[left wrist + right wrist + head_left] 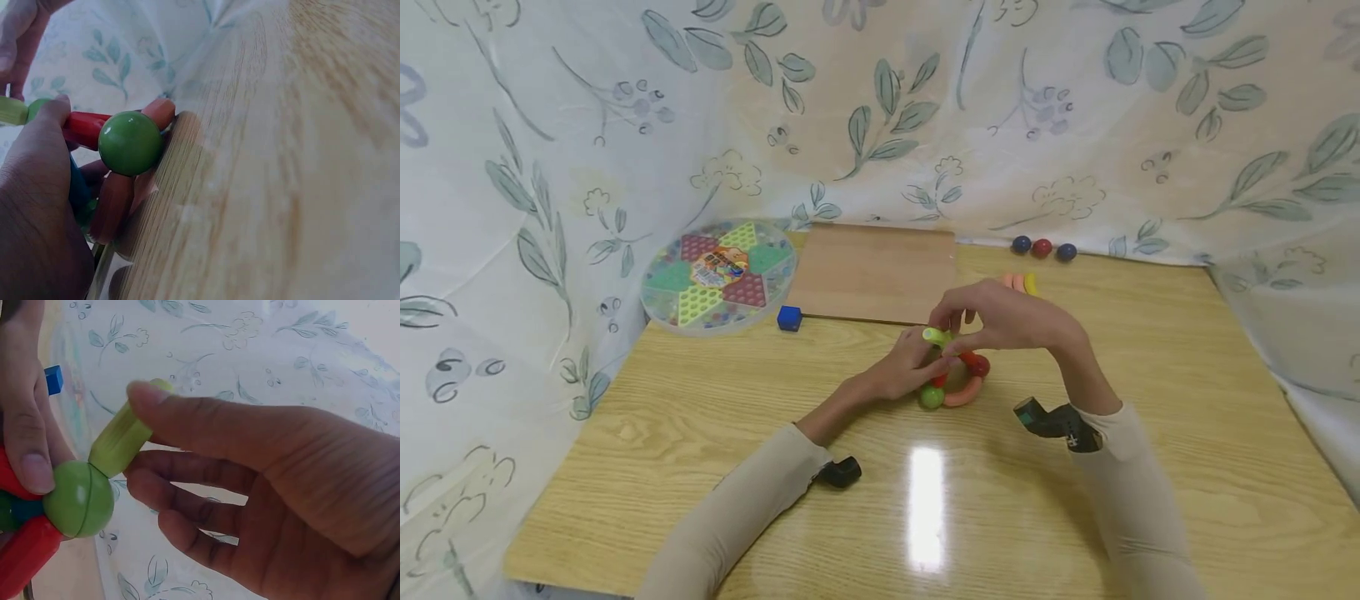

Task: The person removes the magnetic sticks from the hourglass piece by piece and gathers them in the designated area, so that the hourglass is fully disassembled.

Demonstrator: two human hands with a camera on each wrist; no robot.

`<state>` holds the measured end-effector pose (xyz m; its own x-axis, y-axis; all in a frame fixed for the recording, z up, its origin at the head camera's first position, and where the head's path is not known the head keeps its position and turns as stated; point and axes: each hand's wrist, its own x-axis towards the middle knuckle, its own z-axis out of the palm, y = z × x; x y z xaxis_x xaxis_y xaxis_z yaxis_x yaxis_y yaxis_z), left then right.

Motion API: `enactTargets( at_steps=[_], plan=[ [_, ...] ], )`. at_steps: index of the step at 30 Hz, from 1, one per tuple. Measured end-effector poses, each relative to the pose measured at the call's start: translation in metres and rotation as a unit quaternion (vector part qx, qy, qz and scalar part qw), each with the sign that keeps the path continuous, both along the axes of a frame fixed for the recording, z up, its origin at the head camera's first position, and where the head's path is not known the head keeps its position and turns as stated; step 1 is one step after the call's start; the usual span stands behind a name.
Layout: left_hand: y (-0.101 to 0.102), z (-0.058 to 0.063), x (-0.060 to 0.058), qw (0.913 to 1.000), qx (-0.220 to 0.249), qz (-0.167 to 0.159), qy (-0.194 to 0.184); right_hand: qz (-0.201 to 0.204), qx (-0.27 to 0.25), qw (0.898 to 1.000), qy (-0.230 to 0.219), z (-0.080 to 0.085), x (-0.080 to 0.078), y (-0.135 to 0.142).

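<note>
A small structure of coloured balls and rods stands on the wooden table. In the head view its green ball (pixel 932 397), red ball (pixel 980 367) and curved salmon rod (pixel 964 395) show near the tabletop. My left hand (pixel 904 369) grips the structure from the left, the thumb against an upper green ball (pixel 79 499) where red rods (pixel 28 559) meet. A blue rod (pixel 77 187) is partly hidden behind that hand. From the right, my right hand (pixel 1003 317) pinches a yellow-green rod (pixel 122 442) between thumb and index finger; its lower end touches the upper green ball.
Behind the hands lies a wooden board (pixel 872 271). A round Chinese checkers set (pixel 718 277) and a blue cube (pixel 789 317) are at the left. Several curved rods (pixel 1031 284) lie beyond the right hand, with dark blue and red balls (pixel 1042 247) by the curtain.
</note>
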<state>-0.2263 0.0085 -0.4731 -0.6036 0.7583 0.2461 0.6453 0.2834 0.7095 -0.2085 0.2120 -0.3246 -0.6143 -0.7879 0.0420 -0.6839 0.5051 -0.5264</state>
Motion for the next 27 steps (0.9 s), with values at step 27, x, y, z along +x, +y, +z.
enactTargets(
  at_steps=[27],
  plan=[
    [0.003, 0.001, -0.001, 0.9999, -0.004, 0.009, 0.007, -0.082, -0.053, 0.994, -0.038, -0.01, -0.017, 0.013]
  ],
)
